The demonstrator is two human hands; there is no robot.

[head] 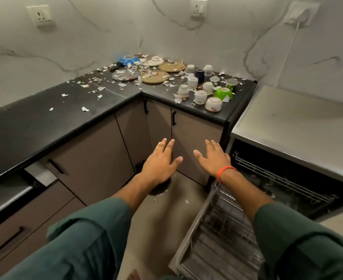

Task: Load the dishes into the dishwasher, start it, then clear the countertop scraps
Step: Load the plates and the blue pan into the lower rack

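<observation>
Both the left hand (160, 163) and the right hand (214, 158) are spread flat and hold nothing, while the cups (200, 96) at about one o'clock on the countertop (69, 116) look light, smooth and breakable, so I would grip each around its side.

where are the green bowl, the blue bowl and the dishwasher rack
green bowl (224, 93): head view, on its upturned outer wall
blue bowl (127, 60): head view, on its side wall
dishwasher rack (223, 223): head view, on the pulled-out lower rack's wires

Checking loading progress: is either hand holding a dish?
No, the left hand and right hand are both open and empty in front of the cabinets.
</observation>
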